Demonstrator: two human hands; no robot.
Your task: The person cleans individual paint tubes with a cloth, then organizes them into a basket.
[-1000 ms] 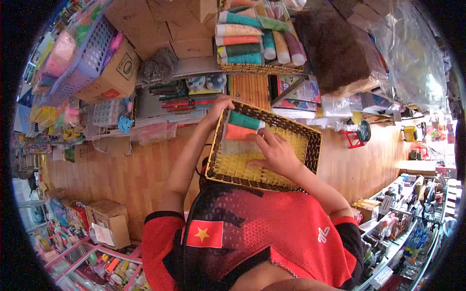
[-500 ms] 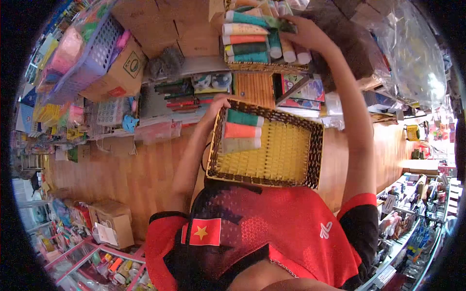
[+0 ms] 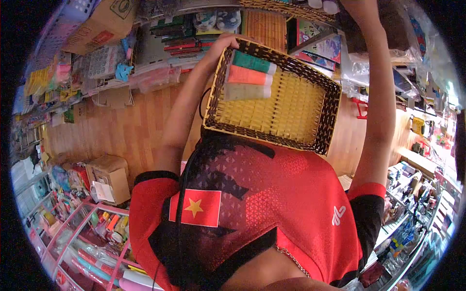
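My left hand [image 3: 226, 44] grips the upper left corner of a woven basket [image 3: 335, 104], brown at the rim with a yellow floor. Against the basket's left end, three squeeze tubes lie side by side: a green tube [image 3: 251, 62], an orange tube [image 3: 248, 75] and a greyish tube [image 3: 247, 91]. At the top edge of the head view, my right hand [image 3: 360, 9] is cut off, so its fingers are out of sight. Just left of it, a second woven basket [image 3: 291, 10] shows its front wall, with white tube caps [image 3: 330, 7] above.
Stacked books or folders [image 3: 187, 41] and colourful booklets [image 3: 315, 41] fill the shelf beyond the held basket. A cardboard box [image 3: 110, 177] stands on the floor at left, near a pink-framed display case [image 3: 92, 233]. More goods line the right side.
The view has shifted, so the shelf and second basket sit higher in frame. My right hand has gone mostly out of the top edge. My left hand still holds the basket with three tubes.
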